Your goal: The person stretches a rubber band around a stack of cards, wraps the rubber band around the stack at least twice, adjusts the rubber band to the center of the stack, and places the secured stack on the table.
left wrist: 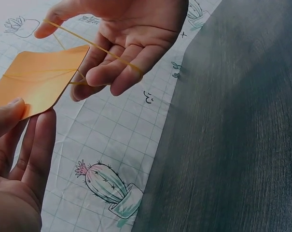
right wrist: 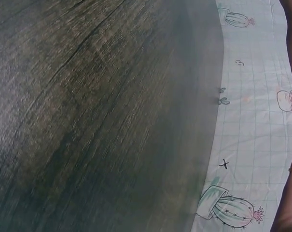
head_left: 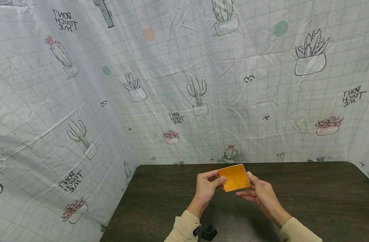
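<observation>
My left hand point(head_left: 205, 189) pinches a flat orange card point(head_left: 234, 178) with rounded corners, thumb on its face and fingers behind. It is held above the table, tilted. In the left wrist view a thin yellow rubber band point(left wrist: 83, 41) crosses the face of the card point(left wrist: 44, 92) and runs off its edge to my right hand point(left wrist: 141, 34). There it stretches between the thumb and the curled fingers. The head view has my right hand point(head_left: 264, 195) just right of the card. Only slivers of that hand point(right wrist: 286, 208) enter the right wrist view's edge.
A dark wood-grain table point(head_left: 160, 198) lies beneath both hands. Behind it and at the sides hangs a pale gridded cloth point(head_left: 160, 60) printed with cacti and lettering. A black watch band point(head_left: 205, 232) sits on the left wrist over a cream sleeve point(head_left: 182, 228).
</observation>
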`<state>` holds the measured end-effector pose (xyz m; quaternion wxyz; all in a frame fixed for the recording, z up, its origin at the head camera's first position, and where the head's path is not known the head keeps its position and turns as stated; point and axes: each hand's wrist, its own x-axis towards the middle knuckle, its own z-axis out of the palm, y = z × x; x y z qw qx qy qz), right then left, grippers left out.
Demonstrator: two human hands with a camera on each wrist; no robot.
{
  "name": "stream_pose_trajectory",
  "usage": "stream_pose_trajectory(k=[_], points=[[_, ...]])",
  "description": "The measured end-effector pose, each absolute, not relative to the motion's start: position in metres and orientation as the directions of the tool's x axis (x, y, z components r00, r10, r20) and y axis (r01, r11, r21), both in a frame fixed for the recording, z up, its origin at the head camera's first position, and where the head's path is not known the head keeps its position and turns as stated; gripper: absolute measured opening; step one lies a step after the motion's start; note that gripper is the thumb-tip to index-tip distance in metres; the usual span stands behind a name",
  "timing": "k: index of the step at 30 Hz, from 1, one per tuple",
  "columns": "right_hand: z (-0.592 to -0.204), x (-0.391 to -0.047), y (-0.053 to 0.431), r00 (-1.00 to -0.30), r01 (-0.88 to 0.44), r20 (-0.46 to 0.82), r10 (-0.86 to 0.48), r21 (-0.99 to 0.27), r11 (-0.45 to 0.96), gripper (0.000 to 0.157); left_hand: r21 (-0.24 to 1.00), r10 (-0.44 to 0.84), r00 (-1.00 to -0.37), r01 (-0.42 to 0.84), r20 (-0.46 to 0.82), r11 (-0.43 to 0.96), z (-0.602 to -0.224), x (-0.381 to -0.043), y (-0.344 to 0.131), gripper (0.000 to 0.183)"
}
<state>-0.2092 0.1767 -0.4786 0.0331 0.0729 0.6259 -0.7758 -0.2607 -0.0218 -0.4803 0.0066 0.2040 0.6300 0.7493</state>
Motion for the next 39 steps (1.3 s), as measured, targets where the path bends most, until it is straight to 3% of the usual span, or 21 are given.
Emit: stream_pose_trajectory(k=[39], points=[[-0.4702, -0.2136, 0.1823, -0.987, 0.159, -0.157, -0.026, -0.98, -0.119, 0.079, 0.957, 0.419, -0.862, 0.238, 0.287, -0.166, -0.4828, -0.2613, -0.0261, 0.025]])
